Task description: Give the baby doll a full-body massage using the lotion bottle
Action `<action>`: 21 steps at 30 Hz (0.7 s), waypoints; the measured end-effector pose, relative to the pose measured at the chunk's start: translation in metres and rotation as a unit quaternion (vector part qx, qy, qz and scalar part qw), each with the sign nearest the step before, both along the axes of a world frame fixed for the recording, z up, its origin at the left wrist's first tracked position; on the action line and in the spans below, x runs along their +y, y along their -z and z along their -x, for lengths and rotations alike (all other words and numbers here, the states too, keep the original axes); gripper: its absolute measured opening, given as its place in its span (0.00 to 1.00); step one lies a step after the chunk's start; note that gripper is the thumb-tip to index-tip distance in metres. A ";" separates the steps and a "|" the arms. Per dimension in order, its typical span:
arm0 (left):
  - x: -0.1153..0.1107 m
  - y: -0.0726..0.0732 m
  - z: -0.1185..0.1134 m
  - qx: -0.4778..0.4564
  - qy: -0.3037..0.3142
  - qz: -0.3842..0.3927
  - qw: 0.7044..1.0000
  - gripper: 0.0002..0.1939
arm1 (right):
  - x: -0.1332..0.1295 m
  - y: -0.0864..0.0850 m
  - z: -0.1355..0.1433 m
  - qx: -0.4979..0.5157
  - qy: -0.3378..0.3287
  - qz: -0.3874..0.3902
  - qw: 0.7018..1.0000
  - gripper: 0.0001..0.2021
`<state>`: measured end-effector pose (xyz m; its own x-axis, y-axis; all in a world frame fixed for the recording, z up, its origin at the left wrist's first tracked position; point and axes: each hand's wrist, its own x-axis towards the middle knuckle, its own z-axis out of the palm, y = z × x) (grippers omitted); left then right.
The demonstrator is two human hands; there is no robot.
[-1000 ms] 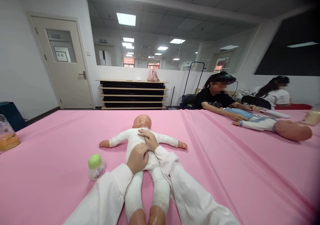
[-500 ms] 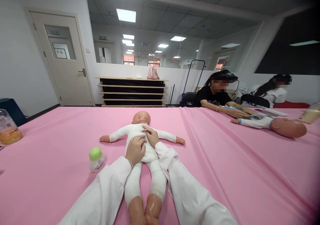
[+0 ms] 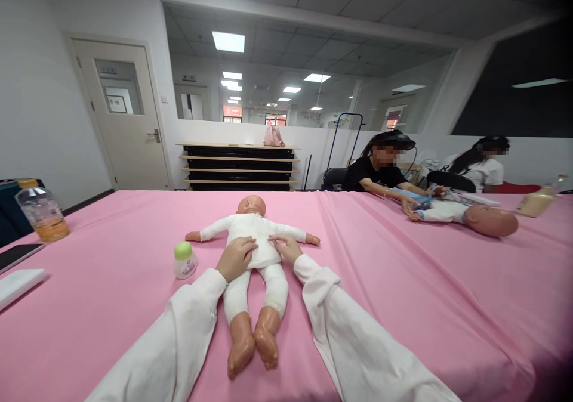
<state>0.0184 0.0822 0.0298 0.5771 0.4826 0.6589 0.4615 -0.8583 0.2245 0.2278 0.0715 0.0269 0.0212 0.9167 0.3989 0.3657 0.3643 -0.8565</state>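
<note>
A baby doll [image 3: 254,226] in a white suit lies on its back on the pink cloth [image 3: 380,306], head away from me, arms spread, bare brown feet nearest me. My left hand [image 3: 236,257] rests on the left side of its belly, fingers laid flat and holding nothing. On the right side of the torso, my right hand [image 3: 286,248] touches the suit with its fingertips, fingers apart. A small jar [image 3: 185,261] with a green lid stands left of my left hand.
At the left are a bottle of orange drink [image 3: 45,214], a phone [image 3: 18,256] and a white box [image 3: 20,285]. A person [image 3: 380,163] at the back right handles another doll [image 3: 487,219]. Behind them sits a second person [image 3: 478,166], near a cream-coloured bottle [image 3: 537,202].
My hands have moved apart, from the middle of the doll's chest to the sides of its torso. The view has shifted, showing more at the left. The other person's hands have moved on their doll.
</note>
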 end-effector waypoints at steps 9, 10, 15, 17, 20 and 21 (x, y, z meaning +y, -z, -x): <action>-0.003 -0.018 -0.028 0.103 0.001 -0.087 0.991 0.07 | 0.053 -0.053 0.038 -0.100 -0.168 -0.003 0.981 0.10; 0.001 -0.016 -0.031 0.098 0.007 -0.094 0.991 0.06 | 0.064 -0.051 0.041 -0.126 -0.175 -0.007 0.977 0.10; 0.009 -0.005 -0.036 0.068 0.054 -0.099 0.991 0.10 | 0.103 -0.031 0.037 -0.167 -0.195 -0.121 0.959 0.13; 0.008 -0.004 -0.035 0.065 0.057 -0.090 0.992 0.12 | 0.106 -0.023 0.032 -0.172 -0.172 -0.162 0.956 0.14; 0.006 -0.008 -0.034 0.059 0.037 -0.063 0.996 0.12 | 0.101 -0.013 0.030 -0.164 -0.120 -0.177 0.963 0.17; 0.006 -0.009 -0.034 0.054 0.024 -0.051 0.997 0.12 | 0.098 -0.011 0.030 -0.158 -0.106 -0.179 0.965 0.17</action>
